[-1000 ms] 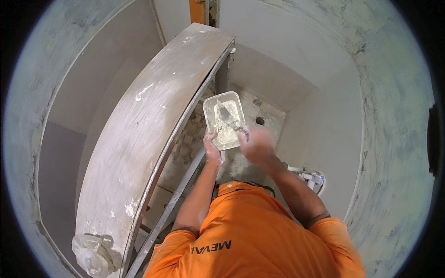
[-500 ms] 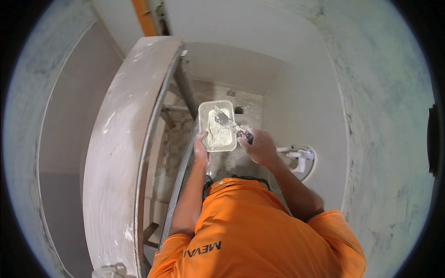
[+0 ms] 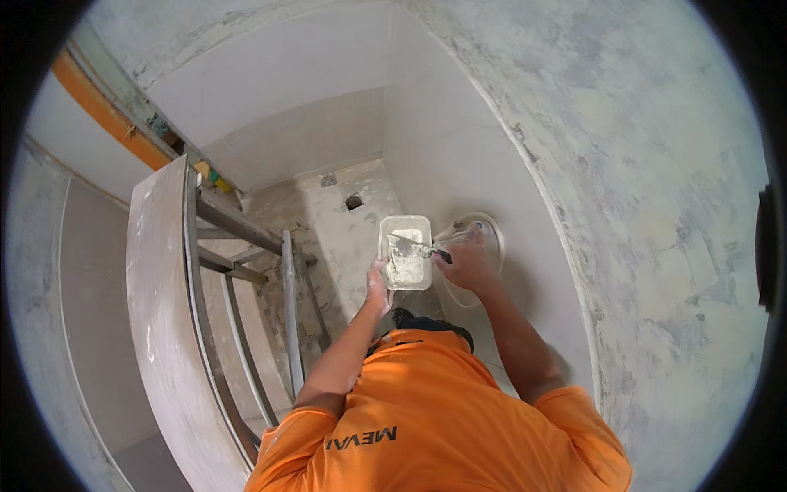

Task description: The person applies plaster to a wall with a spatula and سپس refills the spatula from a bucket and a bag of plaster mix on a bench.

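A rectangular plastic tub with pale, creamy filler paste inside is held out in front of my body. My left hand grips its lower left side, fingers wrapped under and around the wall. In my right hand is a putty knife with a dark handle. Its blade reaches over the right rim into the tub and lies against the paste. White smears cover the fingers of both hands.
A scaffold with metal legs and a long, paste-spotted board stands at my left. The tiled floor has a square drain hole. Patchy plastered wall rises on the right, near a round pipe opening.
My view has swung to the right, showing more of the right wall. The putty knife blade has shifted lower within the tub. Both hands keep their holds.
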A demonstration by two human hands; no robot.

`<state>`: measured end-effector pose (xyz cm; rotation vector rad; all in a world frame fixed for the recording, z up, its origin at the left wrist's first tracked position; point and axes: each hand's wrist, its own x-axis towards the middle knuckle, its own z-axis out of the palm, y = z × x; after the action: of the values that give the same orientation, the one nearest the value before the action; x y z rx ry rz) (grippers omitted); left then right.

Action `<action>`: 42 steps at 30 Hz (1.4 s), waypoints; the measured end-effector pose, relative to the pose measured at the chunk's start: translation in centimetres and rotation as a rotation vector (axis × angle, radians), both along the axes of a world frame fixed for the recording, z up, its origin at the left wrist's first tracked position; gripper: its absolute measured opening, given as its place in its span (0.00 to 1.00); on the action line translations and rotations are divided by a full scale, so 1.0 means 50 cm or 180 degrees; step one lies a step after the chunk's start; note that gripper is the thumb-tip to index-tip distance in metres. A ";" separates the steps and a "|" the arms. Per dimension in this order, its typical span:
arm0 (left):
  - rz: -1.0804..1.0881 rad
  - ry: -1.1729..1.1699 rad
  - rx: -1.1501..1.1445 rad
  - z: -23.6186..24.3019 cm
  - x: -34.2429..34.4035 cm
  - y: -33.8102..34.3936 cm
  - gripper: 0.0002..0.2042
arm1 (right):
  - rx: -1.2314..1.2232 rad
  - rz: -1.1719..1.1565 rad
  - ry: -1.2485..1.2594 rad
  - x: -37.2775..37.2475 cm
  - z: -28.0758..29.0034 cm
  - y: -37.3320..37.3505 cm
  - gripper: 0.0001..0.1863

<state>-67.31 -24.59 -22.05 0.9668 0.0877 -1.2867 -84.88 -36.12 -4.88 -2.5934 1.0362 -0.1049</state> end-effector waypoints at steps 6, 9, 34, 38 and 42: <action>0.0049 0.0081 0.0005 -0.102 -0.063 -0.058 0.24 | -0.0212 0.0299 0.0513 -0.044 -0.044 -0.034 0.21; 0.0222 0.0173 -0.0031 -0.133 -0.088 -0.070 0.17 | -0.0189 0.0450 0.0464 -0.054 -0.049 -0.032 0.21; 0.0526 -0.0443 -0.0091 -0.178 -0.106 -0.142 0.21 | 0.0041 0.0555 0.0092 -0.019 -0.079 -0.106 0.15; 0.0544 -0.0707 -0.0201 -0.146 -0.117 -0.144 0.20 | -0.0171 0.0606 -0.0162 -0.028 -0.089 -0.097 0.15; 0.0468 -0.0339 -0.0332 -0.091 -0.116 -0.136 0.29 | -0.0423 0.0356 -0.0311 -0.060 -0.094 -0.030 0.16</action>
<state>-73.09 -31.38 -26.58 0.9204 0.0089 -1.0925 -87.89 -37.63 -9.56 -2.7282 0.8754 -0.2787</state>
